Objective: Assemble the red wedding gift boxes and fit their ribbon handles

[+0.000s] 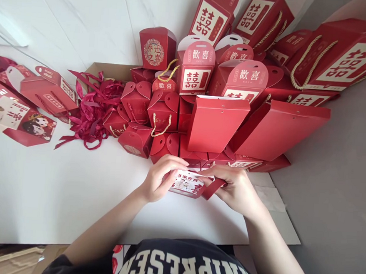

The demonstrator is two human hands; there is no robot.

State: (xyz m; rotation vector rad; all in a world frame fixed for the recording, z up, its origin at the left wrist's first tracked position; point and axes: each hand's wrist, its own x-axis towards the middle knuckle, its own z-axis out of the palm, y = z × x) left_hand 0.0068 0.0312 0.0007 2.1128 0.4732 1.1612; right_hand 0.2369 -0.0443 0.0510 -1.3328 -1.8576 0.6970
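Note:
Close above the white table, a small white-and-red printed gift box (186, 185) is held between my two hands. My left hand (160, 179) closes on its left side, thumb in front and fingers along the top edge. My right hand (236, 190) is at the box's upper right, its fingers bent around a dark red ribbon (213, 189) that loops out in front. Where the ribbon meets the box is hidden by my fingers. Directly behind stand stacked red gift boxes (165, 147), and a tall plain red box (218, 125) rises over them.
Red boxes with gold cord handles (339, 56) pile up at the back right by the grey wall (340, 173). A heap of dark red ribbons (93, 110) lies left of the stack. More printed boxes (30, 122) sit farther left. The table's front edge (53, 243) runs before me.

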